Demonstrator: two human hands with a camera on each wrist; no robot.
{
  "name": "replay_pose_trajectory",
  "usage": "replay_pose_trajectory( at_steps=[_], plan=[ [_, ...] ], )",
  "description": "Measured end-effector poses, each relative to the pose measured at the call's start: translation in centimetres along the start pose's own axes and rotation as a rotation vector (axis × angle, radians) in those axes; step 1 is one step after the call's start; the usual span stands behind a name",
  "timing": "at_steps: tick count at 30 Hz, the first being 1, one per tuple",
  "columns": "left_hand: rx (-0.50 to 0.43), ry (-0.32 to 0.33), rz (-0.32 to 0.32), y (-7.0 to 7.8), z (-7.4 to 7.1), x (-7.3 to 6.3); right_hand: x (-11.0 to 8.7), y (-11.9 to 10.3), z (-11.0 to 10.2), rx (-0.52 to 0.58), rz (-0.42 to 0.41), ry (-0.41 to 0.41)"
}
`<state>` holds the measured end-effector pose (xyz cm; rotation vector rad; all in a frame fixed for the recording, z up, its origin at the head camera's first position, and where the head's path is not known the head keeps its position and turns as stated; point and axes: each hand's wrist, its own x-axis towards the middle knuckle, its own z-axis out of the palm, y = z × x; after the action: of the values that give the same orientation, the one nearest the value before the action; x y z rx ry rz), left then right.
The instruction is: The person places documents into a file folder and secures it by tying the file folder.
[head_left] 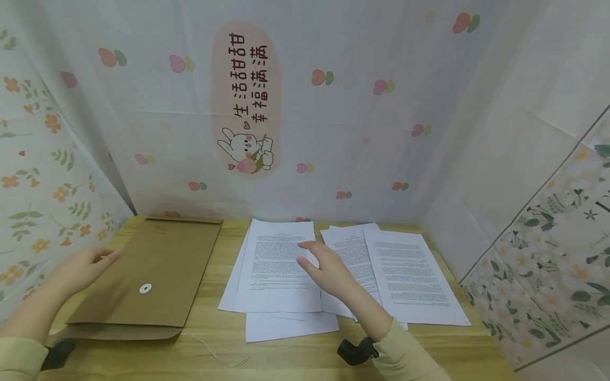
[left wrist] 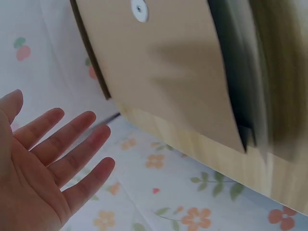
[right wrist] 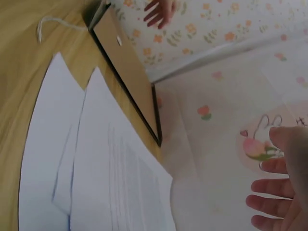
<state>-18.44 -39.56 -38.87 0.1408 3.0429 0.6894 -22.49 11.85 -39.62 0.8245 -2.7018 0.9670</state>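
Observation:
My left hand [head_left: 82,271] hovers beside the left edge of a brown document envelope [head_left: 162,259]. In the left wrist view its fingers [left wrist: 72,161] are spread and hold nothing. The envelope lies flat, with a white round button [head_left: 145,288] on it and its flap [head_left: 124,332] folded out toward me. Over the right side of a stack of printed sheets [head_left: 281,264] is my right hand [head_left: 329,269], thumb and fingers apart and nothing between them. A sheet [head_left: 290,327] sticks out from under the near edge of that stack.
Right of the stack lie more printed sheets, one [head_left: 348,248] partly covered by another [head_left: 410,275]. A thin white string [head_left: 214,353] trails from the envelope's flap over the wooden table [head_left: 281,362]. Patterned cloth [head_left: 333,132] hangs behind and at both sides.

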Motion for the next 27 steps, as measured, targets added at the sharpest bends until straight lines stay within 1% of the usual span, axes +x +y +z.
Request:
replay_pose_trajectory(
  at_steps=[6,11,14,21,27],
  plan=[
    [0.0,-0.007,-0.017,-1.4,0.0,-0.4,0.8,-1.6,2.2,0.111,-0.012,-0.024],
    [0.007,-0.011,-0.022,-2.4,0.3,-0.7,1.2,-2.7,4.3,0.207,0.014,-0.051],
    [-0.001,-0.024,-0.031,-2.9,0.4,-1.0,1.3,-3.2,5.7,0.256,0.047,-0.069],
    [-0.026,-0.04,-0.046,-4.3,0.8,-1.5,1.6,-4.6,8.7,0.417,0.139,-0.123],
    [-0.057,-0.054,-0.058,-5.6,1.5,-1.7,1.8,-5.9,11.1,0.567,0.206,-0.197]
  ],
)
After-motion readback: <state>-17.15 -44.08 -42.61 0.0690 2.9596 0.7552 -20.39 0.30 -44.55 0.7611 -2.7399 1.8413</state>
